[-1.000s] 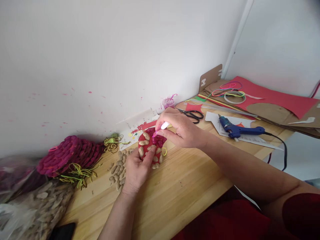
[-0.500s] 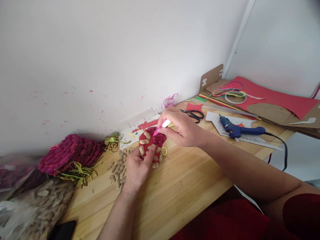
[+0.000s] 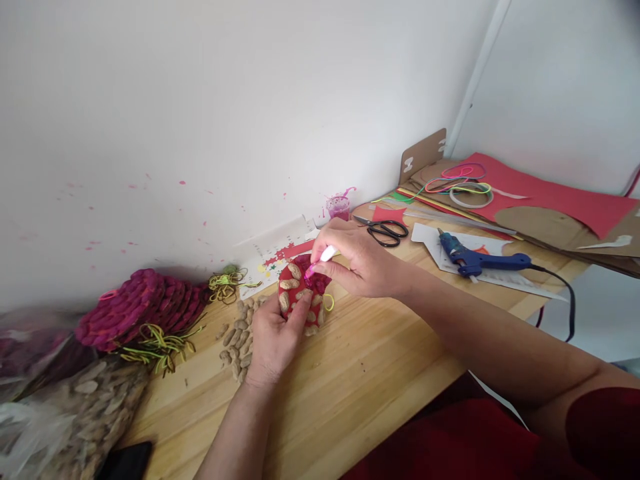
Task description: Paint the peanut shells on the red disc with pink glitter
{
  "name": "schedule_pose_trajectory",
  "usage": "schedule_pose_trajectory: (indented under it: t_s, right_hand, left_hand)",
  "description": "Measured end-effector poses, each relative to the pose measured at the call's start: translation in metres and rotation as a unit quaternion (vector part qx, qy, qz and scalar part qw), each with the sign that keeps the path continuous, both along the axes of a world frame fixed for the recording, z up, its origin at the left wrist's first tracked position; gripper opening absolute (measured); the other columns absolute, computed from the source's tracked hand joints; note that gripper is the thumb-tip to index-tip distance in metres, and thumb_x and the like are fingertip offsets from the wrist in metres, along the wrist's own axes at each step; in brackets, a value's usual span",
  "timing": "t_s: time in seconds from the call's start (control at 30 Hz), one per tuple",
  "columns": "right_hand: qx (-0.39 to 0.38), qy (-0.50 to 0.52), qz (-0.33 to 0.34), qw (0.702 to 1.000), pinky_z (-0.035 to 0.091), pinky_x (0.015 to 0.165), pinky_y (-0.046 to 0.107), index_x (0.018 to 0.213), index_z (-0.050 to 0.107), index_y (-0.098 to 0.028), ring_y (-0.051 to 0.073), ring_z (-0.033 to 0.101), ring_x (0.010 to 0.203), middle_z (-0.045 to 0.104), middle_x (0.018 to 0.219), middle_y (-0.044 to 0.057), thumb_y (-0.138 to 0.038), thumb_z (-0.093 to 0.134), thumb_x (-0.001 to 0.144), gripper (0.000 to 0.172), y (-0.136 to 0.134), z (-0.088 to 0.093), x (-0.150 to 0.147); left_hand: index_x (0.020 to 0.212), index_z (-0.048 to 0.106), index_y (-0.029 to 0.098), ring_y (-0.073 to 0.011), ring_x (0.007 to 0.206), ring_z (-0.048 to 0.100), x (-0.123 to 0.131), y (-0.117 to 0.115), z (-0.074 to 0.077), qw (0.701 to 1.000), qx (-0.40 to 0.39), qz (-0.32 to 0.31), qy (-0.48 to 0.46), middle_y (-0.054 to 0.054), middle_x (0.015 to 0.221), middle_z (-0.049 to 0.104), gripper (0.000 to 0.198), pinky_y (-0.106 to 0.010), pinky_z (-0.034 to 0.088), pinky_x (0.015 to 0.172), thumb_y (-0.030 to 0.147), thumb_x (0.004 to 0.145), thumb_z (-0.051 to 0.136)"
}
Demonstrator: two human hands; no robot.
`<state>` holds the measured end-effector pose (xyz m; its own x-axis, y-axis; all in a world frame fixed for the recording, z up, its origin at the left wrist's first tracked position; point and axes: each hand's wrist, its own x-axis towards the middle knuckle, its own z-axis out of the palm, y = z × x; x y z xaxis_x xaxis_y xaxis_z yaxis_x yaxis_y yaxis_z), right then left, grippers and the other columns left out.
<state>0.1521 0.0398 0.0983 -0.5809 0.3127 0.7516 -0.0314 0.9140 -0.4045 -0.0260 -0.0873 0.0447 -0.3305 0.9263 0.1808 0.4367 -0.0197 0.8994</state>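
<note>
My left hand (image 3: pixel 279 331) grips a round red disc (image 3: pixel 285 275) by its near edge, thumb on top. Unpainted peanuts (image 3: pixel 289 284) are fixed over much of the disc, while those toward its far right are magenta. Pinched in my right hand (image 3: pixel 357 257) is a white-handled paintbrush (image 3: pixel 327 253), its magenta-stained end down at the painted peanuts; the tip is partly hidden. A yellow cord loop (image 3: pixel 329 303) sticks out from the disc's right edge. Loose peanuts (image 3: pixel 235 340) lie on the table left of my left hand.
A cup of magenta paint (image 3: pixel 339 205) stands by the spattered wall. Scissors (image 3: pixel 385 231), a blue glue gun (image 3: pixel 475 259) and red sheets (image 3: pixel 550 193) lie to the right. At left are stacked magenta discs (image 3: pixel 130 307), yellow-green cords (image 3: pixel 163 347), a bag of peanuts (image 3: pixel 100 400) and a dark flat object (image 3: pixel 125 460).
My right hand has shifted slightly left and down with the paintbrush, uncovering more of the scissors and paint cup. The left hand and disc have stayed put.
</note>
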Motion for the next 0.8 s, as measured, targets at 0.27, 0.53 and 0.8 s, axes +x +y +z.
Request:
schedule_pose_trajectory:
  t_s: [0.27, 0.53, 0.8]
  right_hand:
    - [0.001, 0.008, -0.02, 1.0, 0.043, 0.081, 0.035, 0.092, 0.058, -0.021, 0.019, 0.058, 0.084, 0.068, 0.085, 0.003, -0.024, 0.062, 0.096, 0.007, 0.0018, -0.0001, 0.0007]
    - [-0.016, 0.014, -0.039, 0.999, 0.041, 0.08, 0.034, 0.091, 0.058, -0.021, 0.018, 0.059, 0.082, 0.069, 0.084, 0.003, -0.023, 0.062, 0.095, 0.006, 0.0032, 0.0011, 0.0036]
    - [-0.041, 0.032, -0.04, 0.998, 0.042, 0.081, 0.033, 0.092, 0.06, -0.02, 0.017, 0.06, 0.081, 0.07, 0.085, 0.002, -0.025, 0.063, 0.096, 0.007, 0.0018, 0.0019, 0.0023]
  left_hand:
    - [0.075, 0.072, 0.018, -0.0167, 0.059, 0.063, 0.0, 0.0008, -0.0004, 1.0, -0.004, -0.003, -0.003, -0.004, 0.069, 0.074, 0.034, -0.026, 0.048, 0.058, 0.048, 0.09, 0.071]
    - [0.087, 0.078, 0.015, -0.0201, 0.068, 0.071, -0.0023, 0.0017, -0.0031, 0.994, -0.019, 0.002, -0.104, -0.009, 0.081, 0.08, 0.036, -0.029, 0.055, 0.065, 0.051, 0.087, 0.075]
    - [0.094, 0.081, 0.015, -0.0198, 0.073, 0.073, -0.0032, 0.0035, -0.0087, 0.975, 0.003, -0.016, -0.224, -0.009, 0.09, 0.081, 0.032, -0.03, 0.059, 0.07, 0.044, 0.083, 0.083]
